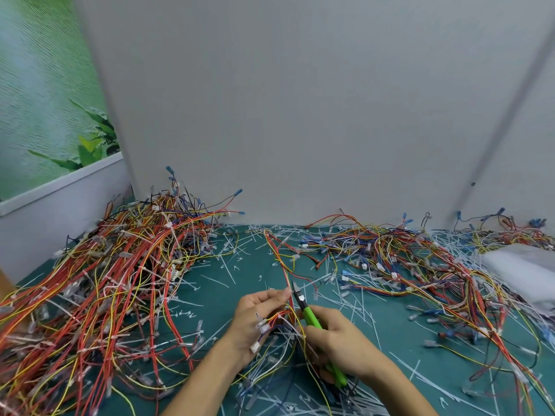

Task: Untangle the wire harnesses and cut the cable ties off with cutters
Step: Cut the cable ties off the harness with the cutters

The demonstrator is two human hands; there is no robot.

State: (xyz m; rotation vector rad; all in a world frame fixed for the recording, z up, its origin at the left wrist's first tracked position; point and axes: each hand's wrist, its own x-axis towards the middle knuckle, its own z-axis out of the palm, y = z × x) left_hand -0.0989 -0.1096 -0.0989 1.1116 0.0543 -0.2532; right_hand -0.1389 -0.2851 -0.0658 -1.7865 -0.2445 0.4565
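Harness (281, 267) front and centre: a thin run of red and yellow wires, its near end gathered in the left hand (258, 316), with the rest trailing straight away across the green mat (255, 267) toward the grey wall. That long axis runs near-to-far, almost dead ahead. The left hand's fingers are curled round the bundle, the fingertips (283, 293) pinching the strand up top, and small white connectors dangle below the palm.

Right beside it is the right hand (339, 340), wrapped round the green handles of the cutters (307, 312). The dark nose points up and away, just beside those pinching fingertips and angled slightly across the wires. Whether the jaws are parted is too small to tell, and I can't pick out the tie itself from here.

Here's what the cut hangs on, by my reading. The strand lies just left of the cutter tip, nearly parallel to the blades. So the nose wants a small swing leftward, across the wires' line, to take plastic rather than copper.

Further out, cut ties (214, 280) litter the mat. A dense tangled pile (120, 265) sits to the left, a flatter spread of wires (405, 253) to the right, and a white bag (522, 265) lies at the right edge.
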